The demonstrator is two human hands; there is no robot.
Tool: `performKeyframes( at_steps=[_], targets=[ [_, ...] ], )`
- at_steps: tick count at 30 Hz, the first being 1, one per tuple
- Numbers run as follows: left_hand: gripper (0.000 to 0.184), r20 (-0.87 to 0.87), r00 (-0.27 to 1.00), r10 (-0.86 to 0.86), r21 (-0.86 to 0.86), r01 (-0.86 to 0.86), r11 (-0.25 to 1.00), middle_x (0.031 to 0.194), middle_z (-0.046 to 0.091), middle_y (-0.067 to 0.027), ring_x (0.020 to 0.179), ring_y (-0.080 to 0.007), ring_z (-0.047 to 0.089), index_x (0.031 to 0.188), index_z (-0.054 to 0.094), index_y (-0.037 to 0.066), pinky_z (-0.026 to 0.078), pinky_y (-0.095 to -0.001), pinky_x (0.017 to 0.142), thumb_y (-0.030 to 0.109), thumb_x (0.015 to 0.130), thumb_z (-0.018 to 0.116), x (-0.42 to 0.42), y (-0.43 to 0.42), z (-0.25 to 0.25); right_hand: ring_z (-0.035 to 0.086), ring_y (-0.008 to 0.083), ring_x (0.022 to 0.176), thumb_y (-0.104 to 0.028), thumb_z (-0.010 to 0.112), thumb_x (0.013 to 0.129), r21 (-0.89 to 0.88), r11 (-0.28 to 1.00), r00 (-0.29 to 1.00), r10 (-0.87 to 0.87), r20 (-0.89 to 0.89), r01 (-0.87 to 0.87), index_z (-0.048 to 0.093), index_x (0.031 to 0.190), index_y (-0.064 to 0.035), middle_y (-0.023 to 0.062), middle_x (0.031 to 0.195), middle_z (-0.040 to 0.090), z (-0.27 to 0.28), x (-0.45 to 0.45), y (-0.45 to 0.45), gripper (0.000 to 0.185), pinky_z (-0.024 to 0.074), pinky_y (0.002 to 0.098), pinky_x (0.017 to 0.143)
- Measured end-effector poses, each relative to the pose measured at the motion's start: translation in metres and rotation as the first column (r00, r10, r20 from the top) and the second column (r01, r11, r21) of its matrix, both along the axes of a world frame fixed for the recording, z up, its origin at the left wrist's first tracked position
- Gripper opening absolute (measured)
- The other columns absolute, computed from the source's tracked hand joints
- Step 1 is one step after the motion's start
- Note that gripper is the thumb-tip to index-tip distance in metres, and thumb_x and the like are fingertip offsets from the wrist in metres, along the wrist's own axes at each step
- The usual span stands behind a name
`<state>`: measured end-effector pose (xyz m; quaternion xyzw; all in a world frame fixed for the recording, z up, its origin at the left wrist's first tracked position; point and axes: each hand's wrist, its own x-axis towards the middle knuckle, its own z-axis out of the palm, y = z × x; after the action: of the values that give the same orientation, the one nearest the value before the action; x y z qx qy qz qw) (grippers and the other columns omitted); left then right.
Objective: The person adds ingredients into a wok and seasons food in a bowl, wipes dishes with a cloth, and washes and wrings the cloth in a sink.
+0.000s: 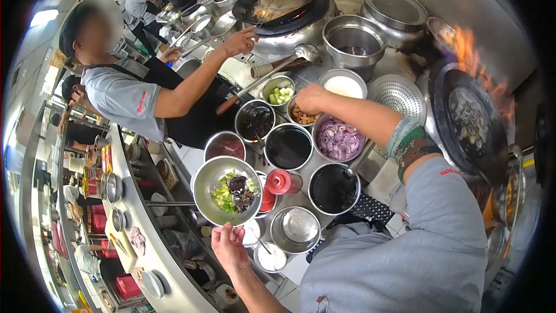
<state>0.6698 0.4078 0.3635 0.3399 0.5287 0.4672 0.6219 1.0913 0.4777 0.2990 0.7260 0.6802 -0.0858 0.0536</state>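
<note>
One steel bowl [202, 190]: in my left hand [230, 247], fingers pinching its near rim, chopped greens [223, 198] and a dark glossy dollop [237, 183] inside; with support on one side only, I judge a weakened pinch could tip it. One right hand [310, 99]: down at the brown pieces [302, 117], fingertips hidden, so I cannot tell whether they close on anything; a loose grasp might scatter bits into the sliced onions [339, 140] just beside. One red container [284, 181]: near the bowl's right edge, liable to be knocked by a careless swing. One wok [445, 104], flames [470, 52] along its edge: near my right arm, so swinging the elbow outward risks scorching my camouflage band [420, 146].
</note>
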Motion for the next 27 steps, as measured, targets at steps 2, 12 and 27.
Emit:
performKeyframes(
  at_steps=[2,12,27],
  targets=[
    [0.011,-0.009,1.0,-0.01,-0.003,0.01,1.0,0.074,0.059,-0.0027,0.064,-0.0146,0.063,0.079,0.048,0.009,0.055,-0.0229,0.056,0.005,0.086,0.055,0.001,-0.004,0.001,0.064,0.03,0.088,-0.01,0.057,0.073,-0.084,0.995,0.998,0.053,0.024,-0.051,0.068,0.085,-0.0037,0.0147,0.091,0.067,0.005,-0.001,0.002,0.018,0.0516,0.041,0.073],
    [0.012,0.004,0.999,0.045,0.009,-0.045,0.999,0.073,0.058,-0.0029,0.062,-0.0155,0.063,0.077,0.049,0.008,0.055,-0.023,0.055,0.004,0.085,0.057,0.006,-0.009,0.006,0.063,0.0342,0.077,-0.011,0.058,0.068,0.186,0.983,0.971,0.045,-0.234,0.0,0.067,0.074,-0.0048,0.0183,0.079,0.065,-0.023,0.008,-0.008,0.012,0.0499,0.0444,0.065],
    [0.01,-0.024,0.999,-0.021,0.017,0.021,1.0,0.078,0.059,-0.0052,0.064,-0.0173,0.062,0.08,0.049,0.007,0.054,-0.0248,0.057,0.004,0.085,0.057,0.038,0.019,0.01,0.064,0.0312,0.077,-0.01,0.061,0.067,0.297,0.935,0.896,-0.048,-0.441,0.196,0.068,0.073,-0.007,0.0141,0.077,0.066,-0.01,0.04,-0.043,0.009,0.0502,0.0421,0.068]
  ],
)
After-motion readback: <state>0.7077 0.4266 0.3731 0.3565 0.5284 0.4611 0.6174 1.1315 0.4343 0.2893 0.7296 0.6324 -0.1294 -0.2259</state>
